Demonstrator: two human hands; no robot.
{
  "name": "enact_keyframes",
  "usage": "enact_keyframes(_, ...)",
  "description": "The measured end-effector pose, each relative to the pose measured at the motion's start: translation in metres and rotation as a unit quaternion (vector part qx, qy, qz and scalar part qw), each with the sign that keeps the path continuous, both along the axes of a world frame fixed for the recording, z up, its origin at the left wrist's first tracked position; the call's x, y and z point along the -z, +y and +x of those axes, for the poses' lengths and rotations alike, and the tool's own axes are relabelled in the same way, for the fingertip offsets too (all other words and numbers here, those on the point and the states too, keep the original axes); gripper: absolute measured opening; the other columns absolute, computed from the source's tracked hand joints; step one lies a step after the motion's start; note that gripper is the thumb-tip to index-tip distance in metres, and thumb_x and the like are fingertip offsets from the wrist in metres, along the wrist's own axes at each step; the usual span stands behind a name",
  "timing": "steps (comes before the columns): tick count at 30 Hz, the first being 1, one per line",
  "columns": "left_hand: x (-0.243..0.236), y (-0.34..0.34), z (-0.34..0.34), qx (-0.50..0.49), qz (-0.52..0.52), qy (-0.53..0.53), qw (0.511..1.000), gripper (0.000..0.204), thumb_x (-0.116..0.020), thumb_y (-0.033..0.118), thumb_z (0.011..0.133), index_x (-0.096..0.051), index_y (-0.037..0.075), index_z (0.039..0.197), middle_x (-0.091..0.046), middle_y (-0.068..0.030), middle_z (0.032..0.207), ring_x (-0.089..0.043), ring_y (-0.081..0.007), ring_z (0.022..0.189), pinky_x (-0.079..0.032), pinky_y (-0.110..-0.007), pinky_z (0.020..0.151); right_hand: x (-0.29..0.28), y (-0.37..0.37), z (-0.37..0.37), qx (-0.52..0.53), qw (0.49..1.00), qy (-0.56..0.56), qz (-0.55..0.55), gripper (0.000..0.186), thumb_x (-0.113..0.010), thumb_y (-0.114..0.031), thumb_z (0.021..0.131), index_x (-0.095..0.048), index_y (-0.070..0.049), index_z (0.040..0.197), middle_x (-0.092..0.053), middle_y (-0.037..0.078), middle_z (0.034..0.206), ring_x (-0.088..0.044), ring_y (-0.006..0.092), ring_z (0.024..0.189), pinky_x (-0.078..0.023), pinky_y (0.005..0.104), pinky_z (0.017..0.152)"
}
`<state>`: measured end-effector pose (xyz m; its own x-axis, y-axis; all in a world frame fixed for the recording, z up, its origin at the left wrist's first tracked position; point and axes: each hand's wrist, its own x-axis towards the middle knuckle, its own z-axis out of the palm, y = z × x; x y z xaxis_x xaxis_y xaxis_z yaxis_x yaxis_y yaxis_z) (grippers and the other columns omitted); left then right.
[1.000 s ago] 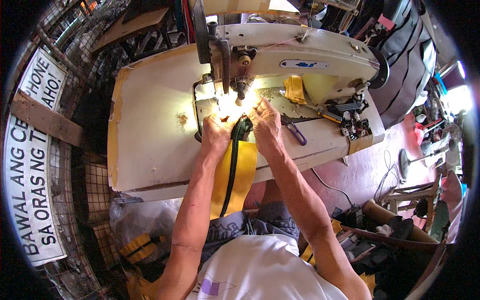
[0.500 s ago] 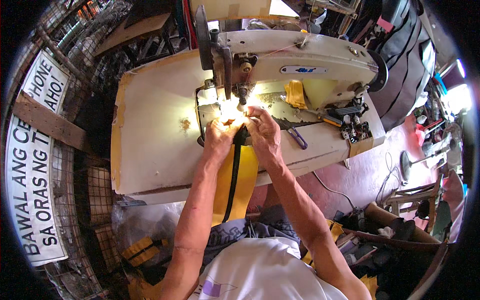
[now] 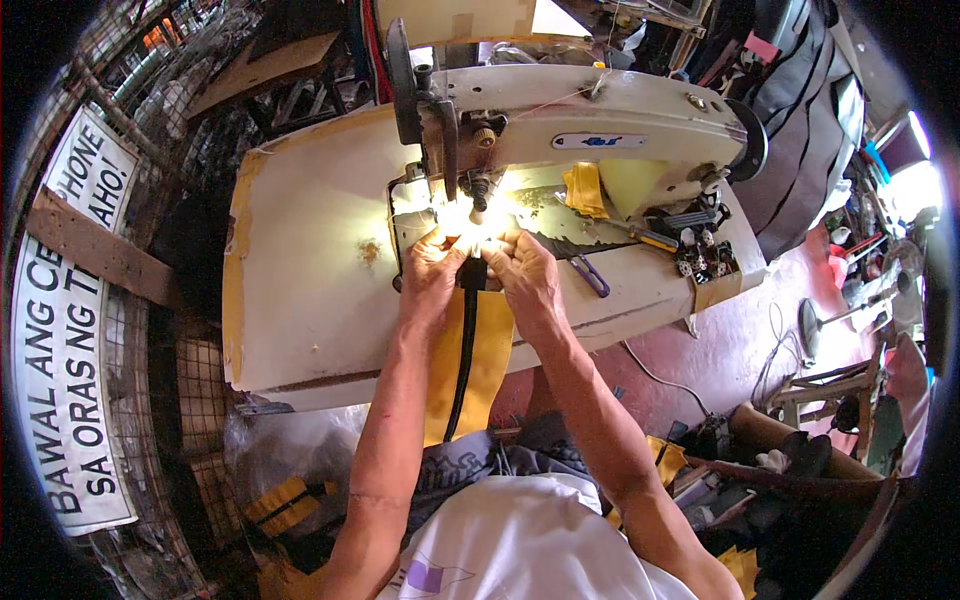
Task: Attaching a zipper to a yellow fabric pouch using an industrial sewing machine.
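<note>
Pinching yellow fabric (image 3: 480,350) under sewing machine (image 3: 590,130) needle: left hand (image 3: 432,272), right hand (image 3: 525,275), wrists bent.

hands: left hand (image 3: 430,275), right hand (image 3: 525,280) pinch yellow fabric (image 3: 480,350) | under sewing machine (image 3: 590,140) needle

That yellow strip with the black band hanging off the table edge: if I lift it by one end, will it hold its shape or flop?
Probably flop: the yellow strip drapes over the table edge toward the lap, so it looks like limp fabric. The black band curves along it, so it likely bends too. It seems light, since the left hand and right hand steady it with fingers alone.
</note>
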<state>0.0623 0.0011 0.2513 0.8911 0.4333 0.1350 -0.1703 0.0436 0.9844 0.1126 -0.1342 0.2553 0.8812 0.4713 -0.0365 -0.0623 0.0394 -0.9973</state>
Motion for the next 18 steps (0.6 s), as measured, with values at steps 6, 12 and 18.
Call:
enact_keyframes(6, -0.015, -0.008, -0.004, -0.009, -0.052, 0.011, 0.999, 0.017, -0.062, 0.016, 0.093, -0.067, 0.003, 0.102, -0.067, -0.0004, 0.090, -0.057, -0.0080, 0.078, -0.049, -0.026, 0.071, -0.008, 0.006, -0.001, 0.024, 0.999, 0.016, 0.043, 0.025, -0.065, -0.012, 0.092, -0.057, 0.002, 0.111, -0.066, 0.006, 0.096, -0.060, 0.0077, 0.075, -0.051, 0.0224, 0.067)
enact_keyframes(12, -0.014, -0.008, -0.005, -0.015, -0.095, -0.002, 0.995, 0.016, -0.061, 0.016, 0.093, -0.068, 0.003, 0.101, -0.067, -0.0003, 0.090, -0.058, -0.0073, 0.077, -0.050, -0.025, 0.069, -0.015, 0.010, -0.011, 0.026, 0.978, 0.114, 0.173, 0.022, -0.069, -0.010, 0.088, -0.061, 0.001, 0.105, -0.067, 0.006, 0.091, -0.060, 0.0091, 0.076, -0.050, 0.0244, 0.068)
enact_keyframes(18, -0.011, -0.005, -0.004, 0.000, -0.099, -0.008, 0.995, 0.016, -0.061, 0.015, 0.093, -0.067, 0.004, 0.102, -0.068, -0.0003, 0.091, -0.059, -0.0075, 0.077, -0.050, -0.025, 0.069, -0.015, 0.011, -0.010, 0.058, 0.979, 0.124, 0.152, 0.022, -0.069, -0.009, 0.089, -0.061, 0.002, 0.106, -0.068, 0.007, 0.092, -0.061, 0.0097, 0.077, -0.051, 0.0233, 0.069)
